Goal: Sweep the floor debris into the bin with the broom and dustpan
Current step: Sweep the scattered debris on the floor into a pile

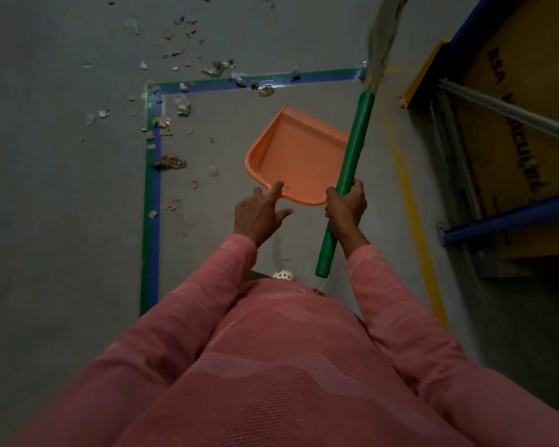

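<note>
An orange dustpan (299, 156) sits in the centre of the head view, its open mouth pointing away towards the debris. My left hand (260, 212) has its fingers spread, with the index fingertip resting on the pan's near rim. My right hand (347, 206) is closed around the green handle of a broom (352, 156), right beside the pan's near right corner. The broom's pale bristles (381, 43) reach up to the top of the frame. Scraps of paper and wrappers, the debris (181, 91), lie scattered over the grey floor to the upper left. No bin is in view.
Green and blue floor tape (152, 188) marks a corner around the pan. A yellow line (413, 201) runs along the right. Blue metal shelving (504, 221) with cardboard stands at the right edge. My white shoe (284, 275) shows below the hands.
</note>
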Available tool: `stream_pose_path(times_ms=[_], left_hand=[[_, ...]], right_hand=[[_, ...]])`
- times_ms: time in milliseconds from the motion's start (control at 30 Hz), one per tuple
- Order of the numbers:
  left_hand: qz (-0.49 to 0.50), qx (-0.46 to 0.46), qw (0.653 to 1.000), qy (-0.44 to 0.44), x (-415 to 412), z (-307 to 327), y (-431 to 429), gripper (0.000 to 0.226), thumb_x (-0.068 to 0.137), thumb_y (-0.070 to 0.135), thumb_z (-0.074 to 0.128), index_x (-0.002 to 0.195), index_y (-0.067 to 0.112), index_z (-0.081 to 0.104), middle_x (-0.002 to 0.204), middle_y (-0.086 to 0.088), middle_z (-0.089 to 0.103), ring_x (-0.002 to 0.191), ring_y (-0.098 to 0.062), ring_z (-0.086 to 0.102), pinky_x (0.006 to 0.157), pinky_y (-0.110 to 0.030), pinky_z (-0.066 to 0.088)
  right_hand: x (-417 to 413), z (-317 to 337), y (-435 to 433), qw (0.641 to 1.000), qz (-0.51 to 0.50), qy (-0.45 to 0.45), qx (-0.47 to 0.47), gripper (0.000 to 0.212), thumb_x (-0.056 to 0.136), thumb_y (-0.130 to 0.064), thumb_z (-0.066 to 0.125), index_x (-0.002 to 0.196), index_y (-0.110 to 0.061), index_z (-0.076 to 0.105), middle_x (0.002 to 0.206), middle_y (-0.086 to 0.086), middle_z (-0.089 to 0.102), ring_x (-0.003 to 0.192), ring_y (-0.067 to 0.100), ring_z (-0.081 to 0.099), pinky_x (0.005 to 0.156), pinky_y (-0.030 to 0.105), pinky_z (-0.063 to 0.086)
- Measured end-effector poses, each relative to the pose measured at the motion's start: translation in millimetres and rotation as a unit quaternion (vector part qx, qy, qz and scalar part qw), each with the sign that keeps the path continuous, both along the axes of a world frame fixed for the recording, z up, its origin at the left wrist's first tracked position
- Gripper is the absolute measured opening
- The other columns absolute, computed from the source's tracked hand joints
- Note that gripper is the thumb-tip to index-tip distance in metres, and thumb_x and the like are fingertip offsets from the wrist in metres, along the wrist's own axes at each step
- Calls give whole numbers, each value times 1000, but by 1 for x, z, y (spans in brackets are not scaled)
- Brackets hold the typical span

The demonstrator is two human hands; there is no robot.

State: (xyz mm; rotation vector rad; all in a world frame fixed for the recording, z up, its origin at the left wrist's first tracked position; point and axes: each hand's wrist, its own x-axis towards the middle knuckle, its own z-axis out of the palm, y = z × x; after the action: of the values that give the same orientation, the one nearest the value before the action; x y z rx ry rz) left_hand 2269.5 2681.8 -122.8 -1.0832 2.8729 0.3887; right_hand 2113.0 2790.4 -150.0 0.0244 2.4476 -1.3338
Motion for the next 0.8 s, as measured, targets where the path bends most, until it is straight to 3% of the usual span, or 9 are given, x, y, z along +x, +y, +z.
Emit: stream_pose_path(times_ms=[200, 333, 467, 800], left_hand=[[0, 27, 996, 89, 2, -5, -2, 45, 94, 48, 62, 133, 25, 60, 110, -12, 68, 87, -39, 68, 69, -43, 53], [58, 76, 985, 145, 4, -4, 2, 58, 89, 52, 66, 134, 16, 58, 115, -13, 68, 98, -37, 66, 78, -44, 53], [103, 114, 977, 148, 1, 0, 1, 73, 90, 60, 63, 143, 11, 50, 128, -17, 64, 114, -36, 61, 89, -44, 49], [151, 144, 967, 143, 11, -7, -2, 70, 89, 57, 66, 136, 8, 52, 111, -23, 69, 104, -40, 63, 82, -44, 48]], right_hand=[[2, -4, 2, 1000, 26, -3, -8, 49, 72, -33, 64, 120, -26, 54, 96, 6, 69, 76, 30, 71, 67, 52, 61], [1, -9, 3, 999, 39, 5, -4, 53, 70, -38, 63, 121, -29, 53, 97, 5, 70, 82, 32, 71, 70, 54, 61], [2, -7, 3, 999, 43, 10, -5, 53, 73, -38, 65, 124, -28, 53, 97, 4, 69, 81, 30, 71, 70, 53, 61], [5, -8, 9, 998, 65, 25, -1, 47, 79, -46, 70, 119, -28, 53, 90, -1, 67, 75, 27, 71, 66, 50, 61]])
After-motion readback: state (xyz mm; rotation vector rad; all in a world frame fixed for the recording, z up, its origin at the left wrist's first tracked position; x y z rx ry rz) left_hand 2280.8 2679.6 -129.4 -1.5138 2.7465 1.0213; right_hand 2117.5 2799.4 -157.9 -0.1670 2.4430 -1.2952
